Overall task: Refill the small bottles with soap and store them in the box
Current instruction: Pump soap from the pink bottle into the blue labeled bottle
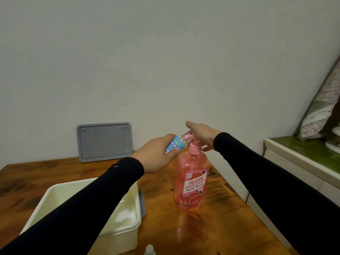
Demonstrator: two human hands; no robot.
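A tall pink soap bottle (191, 183) with a pink pump stands upright on the wooden table (211, 227). My left hand (156, 155) grips a small clear bottle with a blue label (175, 143), tilted so its open mouth sits at the pump's spout. My right hand (200, 134) rests flat on top of the pump head, fingers straight. A cream plastic box (127, 227) sits at the near left, partly hidden by my left sleeve. The top of another small bottle (149, 249) shows at the bottom edge.
A grey lid (104, 141) leans upright against the wall at the back of the table. A white cabinet with a green top (303, 162) stands to the right, with a floral pillow on it. The table's right edge runs close to the soap bottle.
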